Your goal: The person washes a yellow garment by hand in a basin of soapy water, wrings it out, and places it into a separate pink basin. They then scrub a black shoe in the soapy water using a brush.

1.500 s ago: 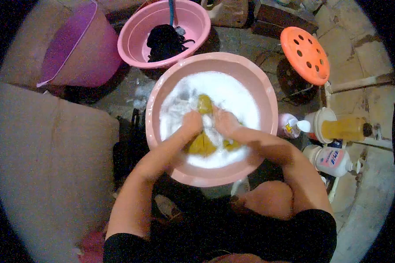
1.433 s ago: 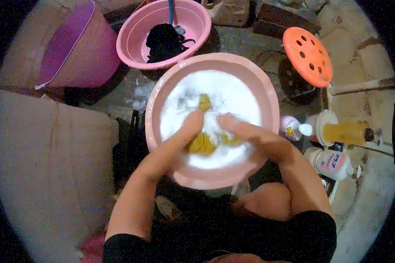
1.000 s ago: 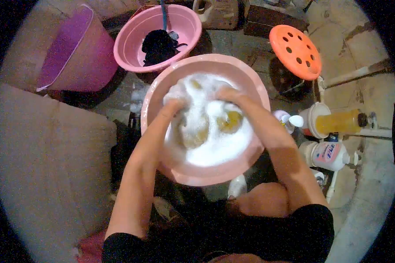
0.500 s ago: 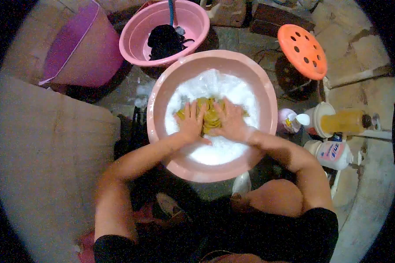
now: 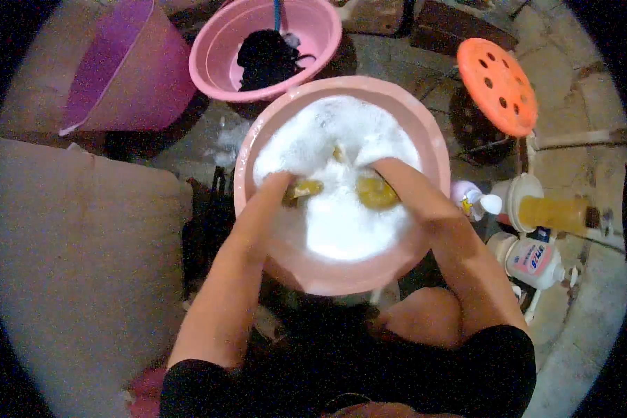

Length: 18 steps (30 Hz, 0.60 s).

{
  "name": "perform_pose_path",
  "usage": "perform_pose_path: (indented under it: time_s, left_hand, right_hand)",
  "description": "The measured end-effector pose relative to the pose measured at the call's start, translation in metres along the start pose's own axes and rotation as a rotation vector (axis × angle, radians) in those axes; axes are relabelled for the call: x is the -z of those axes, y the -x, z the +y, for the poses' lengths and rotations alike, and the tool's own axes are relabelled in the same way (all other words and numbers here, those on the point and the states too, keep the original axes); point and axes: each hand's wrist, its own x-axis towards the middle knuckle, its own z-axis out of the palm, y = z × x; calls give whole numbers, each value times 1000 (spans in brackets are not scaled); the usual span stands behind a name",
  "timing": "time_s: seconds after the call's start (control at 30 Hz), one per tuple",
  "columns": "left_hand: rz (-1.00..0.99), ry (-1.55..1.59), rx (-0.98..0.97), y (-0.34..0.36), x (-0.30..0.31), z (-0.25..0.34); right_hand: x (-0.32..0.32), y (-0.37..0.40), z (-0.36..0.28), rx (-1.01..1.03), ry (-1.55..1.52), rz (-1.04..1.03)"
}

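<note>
Both grips are buried in foam [image 5: 327, 136]. The left hand [image 5: 277, 187] and right hand [image 5: 385, 172] go into the suds fingers first, so I cannot tell how far either is closed. The yellow cloth [image 5: 376, 195] shows in two patches, one just past each hand, touching or under the hidden fingers, near the middle of the pink basin [image 5: 425, 132].

In my judgement the main risk is spillage. The foam stands close to the far rim, and a hard push forward could send suds or water over it onto the floor. The basin also sits close to the person's knees, so weight on its near edge might tip it.

Both forearms slope down and inward from the shoulders, wrists bent into the basin, and the hands are a little apart.

Beyond it are a second pink basin [image 5: 212, 49] holding dark cloth [image 5: 268, 56], a purple bucket [image 5: 118, 70], an orange stool [image 5: 498, 83] and a detergent bottle [image 5: 536, 261].
</note>
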Motion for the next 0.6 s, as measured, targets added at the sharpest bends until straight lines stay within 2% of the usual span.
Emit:
perform_pose_path:
  time_s: [0.03,0.1,0.13,0.17,0.2,0.23,0.3,0.33,0.37,0.4,0.47,0.5,0.53,0.6]
  left_hand:
    - [45,-70,-66,-51,2,-7]
    - [85,-316,-178,-45,12,42]
    - [76,-498,-216,8,29,100]
    - [77,-428,-189,50,45,134]
    - [332,-177,-476,57,42,116]
    - [364,-299,-452,84,44,129]
    - [398,-428,-430,125,47,147]
    - [511,-597,-539,136,47,149]
    - [623,-765,-648,146,47,152]
    - [623,-766,-651,163,46,159]
    - [781,-756,-889,194,45,167]
    - [848,-781,-978,196,40,160]
    - [853,-784,-981,190,34,149]
    - [736,-875,-1075,174,19,124]
  right_hand:
    - [8,-5,-1,-25,-34,34]
    - [26,-16,0,-107,-43,97]
    - [32,-17,0,-142,-3,128]
    - [33,-16,-1,-164,41,157]
    - [29,-2,-38,-66,393,292]
    - [19,9,-38,-188,162,449]
    - [13,32,-41,-190,164,501]
    - [12,46,-53,-197,163,544]
    - [17,65,-63,-108,118,549]
    - [24,81,-73,-110,119,552]
    - [35,104,-79,-30,-252,412]
    - [33,99,-54,-9,-466,316]
    - [34,103,-60,-5,-462,320]
    - [32,114,-71,14,-567,374]
